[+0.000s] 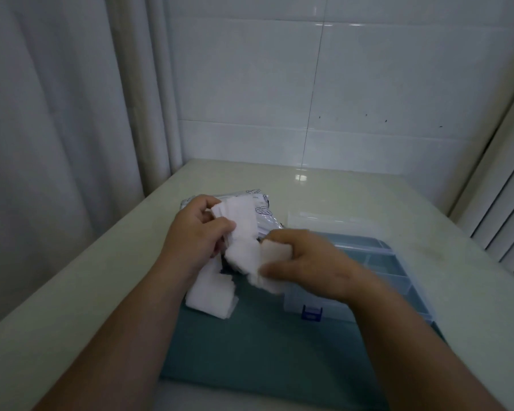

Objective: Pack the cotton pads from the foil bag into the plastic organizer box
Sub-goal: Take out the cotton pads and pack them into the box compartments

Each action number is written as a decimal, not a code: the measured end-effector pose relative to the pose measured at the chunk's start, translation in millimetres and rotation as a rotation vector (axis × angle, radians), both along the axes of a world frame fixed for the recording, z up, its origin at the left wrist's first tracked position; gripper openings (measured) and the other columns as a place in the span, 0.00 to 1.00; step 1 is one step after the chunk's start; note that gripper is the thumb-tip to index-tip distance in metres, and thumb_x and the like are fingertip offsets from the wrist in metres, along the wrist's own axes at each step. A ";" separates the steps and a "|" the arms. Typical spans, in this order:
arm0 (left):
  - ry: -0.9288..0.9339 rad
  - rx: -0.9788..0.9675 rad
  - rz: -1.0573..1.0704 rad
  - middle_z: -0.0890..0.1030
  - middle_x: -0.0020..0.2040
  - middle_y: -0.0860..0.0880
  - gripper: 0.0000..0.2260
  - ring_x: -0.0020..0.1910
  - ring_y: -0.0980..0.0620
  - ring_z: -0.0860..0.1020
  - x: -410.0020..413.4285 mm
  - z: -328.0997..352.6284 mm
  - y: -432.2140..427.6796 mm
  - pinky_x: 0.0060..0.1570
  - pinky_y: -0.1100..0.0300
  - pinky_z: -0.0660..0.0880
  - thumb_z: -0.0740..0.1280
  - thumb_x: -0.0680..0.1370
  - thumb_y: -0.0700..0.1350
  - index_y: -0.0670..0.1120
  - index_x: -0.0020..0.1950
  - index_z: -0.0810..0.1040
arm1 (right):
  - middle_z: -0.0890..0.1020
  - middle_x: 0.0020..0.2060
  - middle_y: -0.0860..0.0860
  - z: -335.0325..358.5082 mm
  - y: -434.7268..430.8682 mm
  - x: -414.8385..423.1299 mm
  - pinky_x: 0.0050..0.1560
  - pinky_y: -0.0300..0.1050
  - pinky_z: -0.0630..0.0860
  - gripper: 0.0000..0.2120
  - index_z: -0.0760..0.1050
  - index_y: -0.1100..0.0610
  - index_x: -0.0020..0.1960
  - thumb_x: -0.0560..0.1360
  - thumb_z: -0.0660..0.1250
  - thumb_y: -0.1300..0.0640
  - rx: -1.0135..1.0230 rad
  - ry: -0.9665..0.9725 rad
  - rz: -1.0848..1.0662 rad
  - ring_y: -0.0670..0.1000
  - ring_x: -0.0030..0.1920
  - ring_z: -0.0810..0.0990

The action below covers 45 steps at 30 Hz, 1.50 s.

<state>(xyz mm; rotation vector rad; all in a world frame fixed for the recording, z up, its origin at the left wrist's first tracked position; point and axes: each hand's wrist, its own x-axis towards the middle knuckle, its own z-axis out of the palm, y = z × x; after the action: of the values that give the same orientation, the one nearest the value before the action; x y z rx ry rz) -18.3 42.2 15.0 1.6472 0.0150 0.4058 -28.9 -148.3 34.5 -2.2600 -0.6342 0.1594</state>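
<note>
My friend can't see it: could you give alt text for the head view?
Two bare hands hold a loose bunch of white cotton pads over a teal mat: the left hand grips one end, the right hand pinches the other. The foil bag lies behind them and the clear plastic organizer box sits at the right, all on a counter.

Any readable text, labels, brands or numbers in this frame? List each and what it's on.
No text is legible.
On the foil bag: dark leaf-outline print only; any small print is too blurred to read.
On the blue latch of the plastic organizer box: possible marking, too small to read.
On the cotton pads: plain white, nothing printed.
</note>
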 end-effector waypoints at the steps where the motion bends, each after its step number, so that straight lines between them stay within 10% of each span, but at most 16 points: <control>1: -0.001 0.003 0.005 0.76 0.27 0.51 0.06 0.25 0.53 0.69 0.1 -0.1 -0.4 0.22 0.64 0.65 0.67 0.73 0.32 0.40 0.47 0.77 | 0.81 0.42 0.49 1.9 -4.4 1.7 0.45 0.46 0.78 0.05 0.79 0.50 0.48 0.73 0.71 0.58 0.095 0.010 -0.040 0.51 0.43 0.80; 8: 0.034 0.127 -0.088 0.85 0.40 0.48 0.07 0.41 0.48 0.84 0.3 7.5 -17.5 0.42 0.51 0.80 0.72 0.72 0.38 0.46 0.48 0.78 | 0.83 0.45 0.56 4.7 -20.7 12.2 0.39 0.45 0.82 0.09 0.79 0.58 0.53 0.73 0.72 0.61 0.491 0.111 -0.213 0.52 0.41 0.84; 20: 0.104 -0.030 -0.206 0.84 0.46 0.41 0.05 0.44 0.41 0.84 17.6 21.6 -54.3 0.43 0.47 0.83 0.71 0.74 0.41 0.43 0.49 0.79 | 0.80 0.47 0.51 3.7 -22.8 19.2 0.36 0.38 0.81 0.14 0.74 0.52 0.52 0.71 0.74 0.58 0.457 0.057 -0.424 0.52 0.42 0.83; 26: 0.076 -0.230 -0.044 0.84 0.45 0.43 0.01 0.46 0.43 0.84 29.3 17.6 -69.1 0.46 0.42 0.82 0.69 0.76 0.40 0.44 0.46 0.79 | 0.81 0.52 0.60 4.8 -34.7 27.8 0.46 0.47 0.82 0.11 0.75 0.63 0.55 0.73 0.68 0.69 1.175 0.317 -0.509 0.59 0.51 0.83; 32: 0.014 0.028 -0.028 0.85 0.43 0.52 0.05 0.44 0.52 0.83 22.1 0.0 -71.7 0.46 0.46 0.82 0.72 0.75 0.43 0.53 0.43 0.80 | 0.78 0.50 0.55 6.3 -42.2 28.3 0.59 0.58 0.77 0.13 0.77 0.53 0.49 0.74 0.61 0.68 0.918 0.217 -0.528 0.59 0.53 0.77; 45: 0.116 -0.076 -0.274 0.86 0.45 0.43 0.06 0.47 0.43 0.85 19.2 -6.3 -72.0 0.45 0.48 0.82 0.68 0.78 0.37 0.41 0.53 0.82 | 0.82 0.41 0.46 -1.3 -31.1 25.3 0.44 0.40 0.79 0.08 0.78 0.50 0.45 0.70 0.75 0.58 0.514 -0.137 -0.477 0.46 0.43 0.80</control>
<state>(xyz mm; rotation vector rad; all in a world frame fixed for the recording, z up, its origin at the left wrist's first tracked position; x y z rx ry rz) 0.9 -29.8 8.7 1.5694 -0.1065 0.0989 -3.6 -179.5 33.2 -1.8609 -0.1580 -0.3580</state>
